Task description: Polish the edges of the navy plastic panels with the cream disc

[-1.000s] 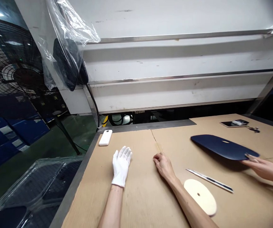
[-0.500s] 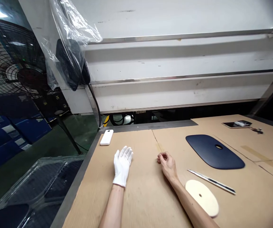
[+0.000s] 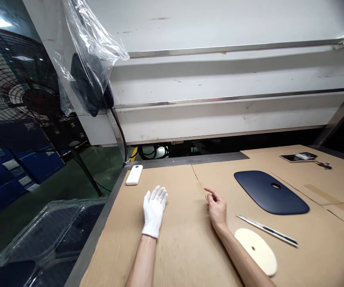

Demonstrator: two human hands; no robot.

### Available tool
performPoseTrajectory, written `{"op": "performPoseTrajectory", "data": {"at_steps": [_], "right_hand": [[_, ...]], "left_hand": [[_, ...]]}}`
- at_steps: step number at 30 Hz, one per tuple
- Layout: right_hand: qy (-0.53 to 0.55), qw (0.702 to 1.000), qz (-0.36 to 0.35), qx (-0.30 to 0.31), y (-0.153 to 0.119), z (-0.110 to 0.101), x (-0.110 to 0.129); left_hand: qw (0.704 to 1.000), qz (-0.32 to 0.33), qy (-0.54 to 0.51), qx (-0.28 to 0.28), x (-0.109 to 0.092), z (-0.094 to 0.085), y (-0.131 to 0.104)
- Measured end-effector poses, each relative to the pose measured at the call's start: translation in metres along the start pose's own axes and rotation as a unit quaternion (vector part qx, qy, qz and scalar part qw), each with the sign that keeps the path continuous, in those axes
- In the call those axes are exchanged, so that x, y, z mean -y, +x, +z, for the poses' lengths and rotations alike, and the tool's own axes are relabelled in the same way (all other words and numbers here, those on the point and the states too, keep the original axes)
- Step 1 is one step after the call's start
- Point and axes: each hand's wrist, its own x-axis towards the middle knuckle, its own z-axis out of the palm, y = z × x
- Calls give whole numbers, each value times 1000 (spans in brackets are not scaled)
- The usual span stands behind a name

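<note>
My left hand [image 3: 154,211] wears a white glove and lies over the cardboard, palm up, its fingers stretched out and nothing in it. To its right is my bare right hand [image 3: 217,207], with the index finger pointing out and the other fingers partly curled; I see nothing in its grasp. A dark blue rounded panel [image 3: 267,191] with a small oval hole lies right of that hand. Closer to me are a slim white-and-black cutter [image 3: 269,230] and a cream oval disc [image 3: 257,251] with a hole, partly covered by my right forearm.
Cardboard [image 3: 177,251] covers the table. A white phone-like device [image 3: 134,175] lies at its far left corner, and a dark phone [image 3: 297,158] at the far right. A plastic bag [image 3: 91,79] with dark panels hangs left, by a large fan [image 3: 19,91]. Wrapped dark panels [image 3: 55,235] stand lower left.
My right hand has moved slightly right and its pinched fingers have parted, the index finger now extended. My left hand stays in place on the left.
</note>
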Motion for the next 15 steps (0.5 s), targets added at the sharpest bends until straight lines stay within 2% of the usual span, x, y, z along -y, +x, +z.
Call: {"op": "performPoseTrajectory", "data": {"at_steps": [9,15], "right_hand": [[23,999,25,13,5,3,-11],[45,993,39,99,2,10,-11]], "left_hand": [[1000,-1,-4,4,1,-1,1],[1000,-3,-10,2,1,-6,0]]}}
